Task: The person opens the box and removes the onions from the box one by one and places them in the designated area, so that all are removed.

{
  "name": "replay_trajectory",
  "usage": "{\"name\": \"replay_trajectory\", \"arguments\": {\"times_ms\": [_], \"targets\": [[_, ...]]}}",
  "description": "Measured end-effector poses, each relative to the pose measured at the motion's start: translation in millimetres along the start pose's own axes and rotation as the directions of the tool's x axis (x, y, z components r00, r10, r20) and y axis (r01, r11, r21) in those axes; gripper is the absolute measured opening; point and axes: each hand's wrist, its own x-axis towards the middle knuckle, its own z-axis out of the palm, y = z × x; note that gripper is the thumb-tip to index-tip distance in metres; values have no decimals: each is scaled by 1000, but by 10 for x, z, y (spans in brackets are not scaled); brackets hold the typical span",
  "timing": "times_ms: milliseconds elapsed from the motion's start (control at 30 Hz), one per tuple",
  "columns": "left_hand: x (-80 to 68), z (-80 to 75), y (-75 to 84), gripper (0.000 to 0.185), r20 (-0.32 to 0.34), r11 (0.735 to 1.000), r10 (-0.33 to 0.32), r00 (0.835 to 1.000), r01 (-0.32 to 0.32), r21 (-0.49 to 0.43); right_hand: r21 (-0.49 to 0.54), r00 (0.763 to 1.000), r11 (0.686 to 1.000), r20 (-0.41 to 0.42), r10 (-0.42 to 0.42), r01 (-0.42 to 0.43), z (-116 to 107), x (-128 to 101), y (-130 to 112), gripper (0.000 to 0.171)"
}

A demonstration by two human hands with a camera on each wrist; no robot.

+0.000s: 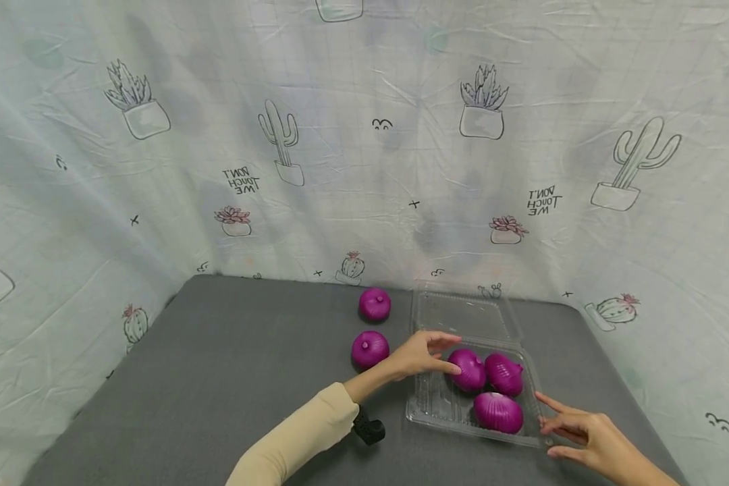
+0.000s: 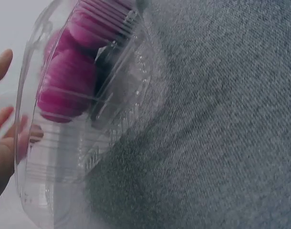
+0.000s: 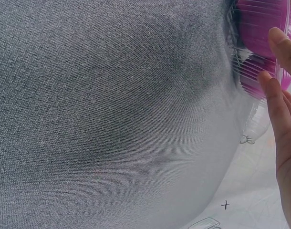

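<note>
We record a grey cloth-covered table (image 1: 219, 378) backed and flanked by a pale sheet printed with cacti and potted plants (image 1: 364, 135). In the head view, a clear plastic clamshell box (image 1: 437, 405) sits on the table right of centre, its lid (image 1: 462, 314) lying open toward the backdrop. Three red onions (image 1: 492, 391) lie in its tray, bunched toward the right side. Two loose onions (image 1: 370, 349) rest on the cloth just left of the box, one behind the other. The left hand (image 1: 422, 354), in a cream sleeve, has its fingers relaxed and spread, fingertips touching the rearmost onion in the tray; it grips nothing. The right hand (image 1: 583, 432) lies at the box's near right corner, fingers straight and touching the rim.

In our judgement, the loading is done well if the right hand steadies the light tray while onions are set into the bare left part, kept below the rim line.

The left wrist view shows the tray wall (image 2: 88, 143) close up with onions (image 2: 64, 86) behind it and straight fingertips (image 2: 2, 124) at the edge; the grey cloth (image 2: 222, 119) fills the rest.

The right wrist view shows mostly cloth (image 3: 112, 109), with straight fingers (image 3: 279, 109) laid against the ribbed plastic (image 3: 250, 71) over an onion.
</note>
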Motion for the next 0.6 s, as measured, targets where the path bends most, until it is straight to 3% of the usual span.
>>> {"name": "replay_trajectory", "arguments": {"times_ms": [167,600], "targets": [[14,48,22,59,-59,997,-43,997,47,60,12,1000,1000,9,12,-13,-2,4,-7,34],[81,84,34,64,-53,983,-99,994,106,149,34,998,998,24,58,-59,-17,1,-41,29]]}}
